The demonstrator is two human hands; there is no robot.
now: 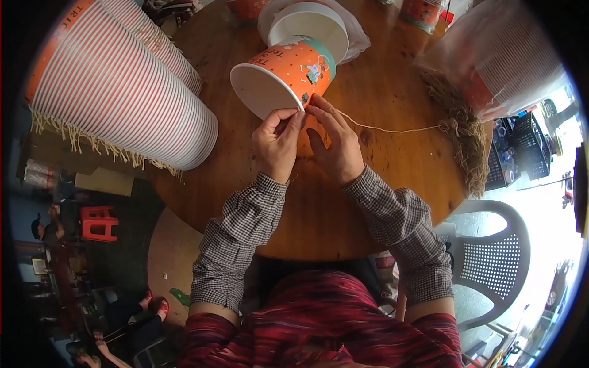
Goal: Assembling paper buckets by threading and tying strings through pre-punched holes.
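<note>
An orange paper bucket [293, 72] lies on its side on the wooden tabletop [307, 214], just ahead of the person's two hands, its long axis slanting from the white-rimmed mouth at the near left to the teal-banded base at the far right. Both hands meet at the near right part of that rim, so neither is clearly nearer. The left hand [276, 144] has thumb and forefinger pinched together at the rim's edge; whether cord is caught in that pinch as well cannot be told. The right hand [338, 141] rests its leading fingers on the outer wall just beside the rim, its thumb standing apart, the grip loosely open. A thin pale cord [392, 130] runs from behind the right fingers across the wood to a bundle of brown cords [464, 144] at the right. Behind the bucket, close to its base, a white tub [310, 27] sits with clear plastic around it. A tall leaning stack of nested buckets [123, 92] fills the left side, and a plastic-wrapped stack [497, 67] stands at the far right. Nothing lies between the hands and the rim.
</note>
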